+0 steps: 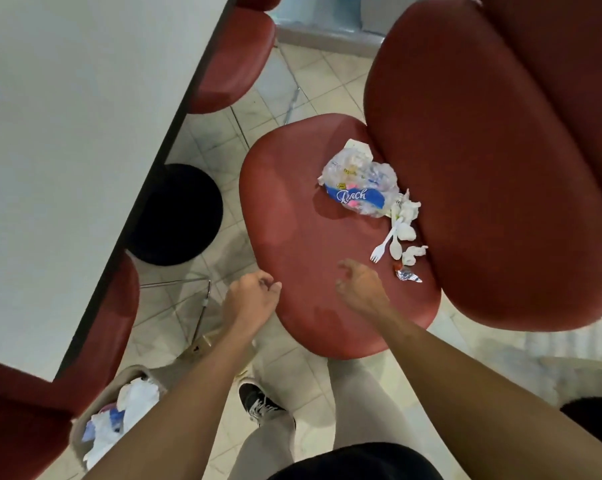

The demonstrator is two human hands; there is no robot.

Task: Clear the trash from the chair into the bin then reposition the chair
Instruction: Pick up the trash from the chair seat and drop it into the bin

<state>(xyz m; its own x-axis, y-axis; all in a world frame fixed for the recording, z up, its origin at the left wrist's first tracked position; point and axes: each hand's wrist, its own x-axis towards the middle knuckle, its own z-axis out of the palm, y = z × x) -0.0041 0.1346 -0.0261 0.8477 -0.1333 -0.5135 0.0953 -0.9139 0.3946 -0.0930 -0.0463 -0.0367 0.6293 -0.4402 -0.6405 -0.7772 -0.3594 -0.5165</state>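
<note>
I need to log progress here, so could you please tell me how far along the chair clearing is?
Done: the bin at lower left already holds some white and blue trash. In hand: nothing; the left hand and right hand hover empty over the chair seat. Left: the crumpled plastic bag, fork, spoon, tissues and foil wrapper lie on the seat, and the chair needs repositioning.
</note>
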